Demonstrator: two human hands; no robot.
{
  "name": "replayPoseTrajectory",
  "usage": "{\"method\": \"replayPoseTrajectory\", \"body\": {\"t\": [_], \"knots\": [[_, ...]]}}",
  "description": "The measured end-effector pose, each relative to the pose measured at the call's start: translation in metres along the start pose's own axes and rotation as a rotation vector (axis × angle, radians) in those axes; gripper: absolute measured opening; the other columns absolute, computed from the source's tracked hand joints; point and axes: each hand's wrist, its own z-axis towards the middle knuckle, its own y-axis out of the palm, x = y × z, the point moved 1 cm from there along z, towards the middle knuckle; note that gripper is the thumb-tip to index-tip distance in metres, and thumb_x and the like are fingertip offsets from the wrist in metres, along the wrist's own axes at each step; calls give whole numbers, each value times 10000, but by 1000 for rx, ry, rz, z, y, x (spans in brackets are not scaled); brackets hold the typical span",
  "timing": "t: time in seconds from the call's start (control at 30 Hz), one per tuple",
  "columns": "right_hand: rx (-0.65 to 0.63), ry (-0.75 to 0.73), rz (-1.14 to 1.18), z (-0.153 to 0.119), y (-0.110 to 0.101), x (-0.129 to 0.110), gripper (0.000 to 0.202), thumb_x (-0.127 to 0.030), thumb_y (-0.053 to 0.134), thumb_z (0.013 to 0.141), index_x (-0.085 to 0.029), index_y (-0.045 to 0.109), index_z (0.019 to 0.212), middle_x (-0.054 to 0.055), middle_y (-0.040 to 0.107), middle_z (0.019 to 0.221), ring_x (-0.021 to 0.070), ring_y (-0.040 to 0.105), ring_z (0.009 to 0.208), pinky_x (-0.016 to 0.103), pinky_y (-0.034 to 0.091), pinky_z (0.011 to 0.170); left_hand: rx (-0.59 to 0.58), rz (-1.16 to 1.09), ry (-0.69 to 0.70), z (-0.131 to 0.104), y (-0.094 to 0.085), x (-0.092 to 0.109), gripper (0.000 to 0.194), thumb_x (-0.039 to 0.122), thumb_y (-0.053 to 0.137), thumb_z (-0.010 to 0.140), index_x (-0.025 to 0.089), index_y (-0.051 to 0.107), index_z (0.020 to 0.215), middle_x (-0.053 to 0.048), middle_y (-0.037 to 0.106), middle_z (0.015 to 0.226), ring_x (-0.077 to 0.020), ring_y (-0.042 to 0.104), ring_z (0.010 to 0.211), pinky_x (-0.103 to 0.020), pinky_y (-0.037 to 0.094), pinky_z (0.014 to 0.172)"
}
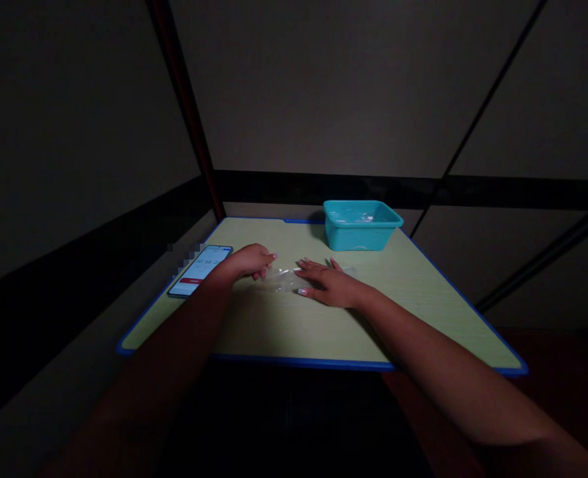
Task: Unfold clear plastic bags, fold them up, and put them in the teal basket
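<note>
A clear plastic bag (284,280) lies flat near the middle of the pale table, its left end at my left hand (252,260). The fingers of my left hand are closed in a pinch on that end. My right hand (329,284) lies palm down over the right part of the bag, fingers spread. A bit of the plastic shows beyond its fingers on the right.
Toward the back right of the table (274,338) stands a turquoise basket (361,237) with something clear and shiny inside. A phone (200,271) with a lit screen lies at the left edge, beside my left forearm. Panelled walls rise behind the table.
</note>
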Motion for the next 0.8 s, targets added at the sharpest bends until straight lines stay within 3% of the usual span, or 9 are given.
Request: {"method": "replayPoseTrajectory", "body": {"t": [0.13, 0.23, 0.33, 0.57, 0.7, 0.8], "knots": [[-21, 22, 4, 0, -1, -1, 566, -526, 439, 853, -258, 410, 1351, 108, 260, 1470, 290, 203, 1357, 655, 74, 1011, -98, 89, 29, -3, -1, -1, 391, 541, 622, 624, 198, 508, 474, 10, 490, 416, -115, 429, 395, -261, 314, 458], [-31, 21, 5, -1, -1, 0, 572, -532, 433, 855, -255, 402, 1355, 108, 256, 1472, 285, 197, 1360, 655, 75, 1011, -77, 86, 62, -5, -2, -1, 301, 435, 648, 620, 197, 526, 482, 23, 467, 405, -116, 430, 412, -257, 310, 459], [-37, 19, 5, 0, 0, 1, 584, -541, 425, 856, -255, 388, 1364, 109, 252, 1474, 283, 193, 1361, 659, 76, 1009, -63, -55, 75, -7, -2, 2, 268, 401, 653, 625, 196, 519, 517, 25, 495, 468, -122, 479, 475, -247, 352, 478], [-94, 47, 17, -2, -1, -1, 627, -546, 420, 857, -259, 308, 1403, 106, 187, 1492, 278, 155, 1371, 666, 96, 1001, -68, -271, 87, -4, 2, 4, 415, 591, 570, 698, 180, 578, 639, -24, 612, 641, -141, 556, 610, -251, 435, 558], [-104, 64, 14, -2, -3, -3, 624, -527, 431, 860, -264, 294, 1410, 107, 183, 1492, 279, 149, 1372, 657, 95, 1008, 23, -318, -27, -2, -1, 2, 564, 678, 429, 760, 157, 584, 610, -63, 628, 642, -151, 571, 591, -267, 453, 561], [-106, 62, 11, -2, -2, -2, 626, -523, 433, 861, -268, 285, 1413, 104, 183, 1493, 286, 146, 1371, 656, 88, 1010, -37, -369, -69, -4, -1, 5, 623, 702, 366, 777, 149, 588, 596, -71, 627, 599, -160, 586, 571, -287, 470, 580]]}}
